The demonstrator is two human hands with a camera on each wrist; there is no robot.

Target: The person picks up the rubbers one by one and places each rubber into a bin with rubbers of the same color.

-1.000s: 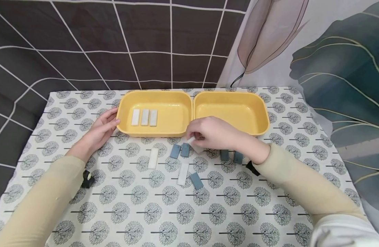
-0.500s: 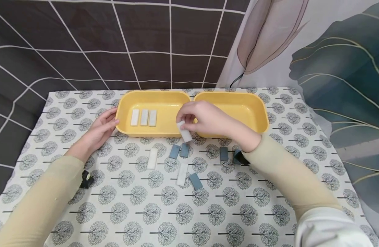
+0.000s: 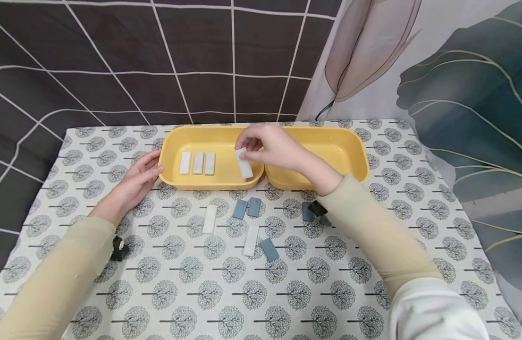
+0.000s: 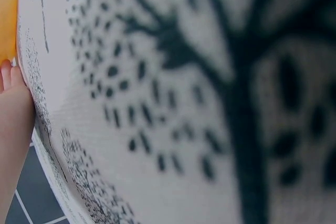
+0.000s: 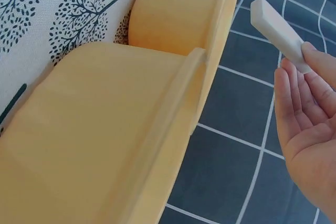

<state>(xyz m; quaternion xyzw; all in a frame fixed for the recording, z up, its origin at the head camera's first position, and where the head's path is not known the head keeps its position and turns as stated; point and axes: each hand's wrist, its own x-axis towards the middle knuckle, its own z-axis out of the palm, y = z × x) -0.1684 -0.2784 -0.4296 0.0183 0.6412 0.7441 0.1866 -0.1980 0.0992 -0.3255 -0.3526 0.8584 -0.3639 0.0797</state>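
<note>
My right hand pinches a white rectangular block between thumb and fingers over the right part of the left yellow bin. In the right wrist view, the same block sticks out from the fingertips, above the bin rims. Three white blocks stand side by side on that bin's floor, toward its left end. My left hand rests against the bin's left end, thumb at the rim. The left wrist view catches only part of the left hand, fingertips at the yellow wall.
A second yellow bin adjoins on the right. In front lie two white blocks, one left and one nearer. Several blue-grey blocks are scattered about, such as a tilted blue block. The right wrist's black camera overlaps others.
My right hand has lifted the white block from the table in front of the bins and carried it up and left over the left bin. The left hand has stayed at the bin's end.
</note>
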